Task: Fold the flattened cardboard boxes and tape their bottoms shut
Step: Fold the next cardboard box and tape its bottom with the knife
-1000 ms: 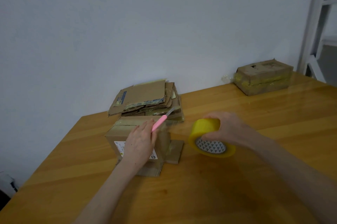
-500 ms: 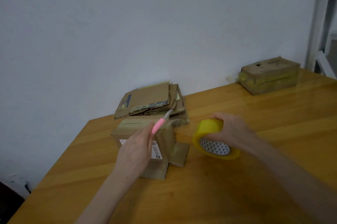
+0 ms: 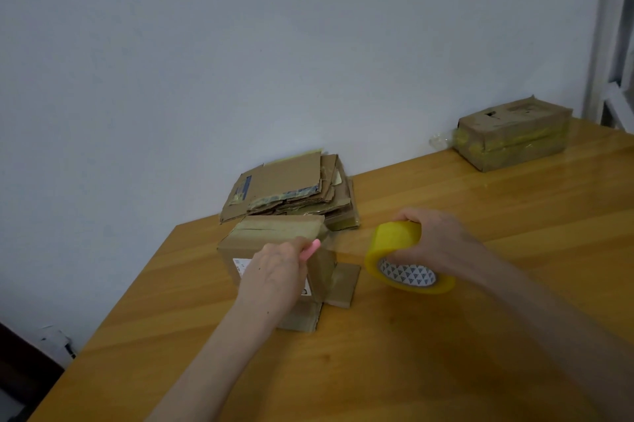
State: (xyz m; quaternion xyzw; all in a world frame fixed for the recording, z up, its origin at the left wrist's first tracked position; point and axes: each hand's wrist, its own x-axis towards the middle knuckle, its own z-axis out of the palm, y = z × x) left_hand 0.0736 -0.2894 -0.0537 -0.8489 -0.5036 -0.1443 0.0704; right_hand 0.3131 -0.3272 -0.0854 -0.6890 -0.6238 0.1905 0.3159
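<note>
A folded cardboard box (image 3: 274, 233) stands on the wooden table (image 3: 411, 353) with its taped bottom up and its loose flaps spread on the tabletop. My left hand (image 3: 274, 274) grips a pink-handled cutter (image 3: 310, 249) at the box's upper right edge. My right hand (image 3: 442, 243) holds a roll of yellow tape (image 3: 398, 250) to the right of the box, a clear strip stretched from roll to box. A stack of flattened boxes (image 3: 291, 188) lies behind it.
A taped box (image 3: 511, 133) sits at the far right by the wall. A white frame (image 3: 607, 44) rises at the right edge. The table's left edge runs diagonally near the box; open wood lies in front and to the right.
My left hand has drawn the pink cutter down and in toward the box edge, so its blade no longer shows. The tape roll stays held at the right.
</note>
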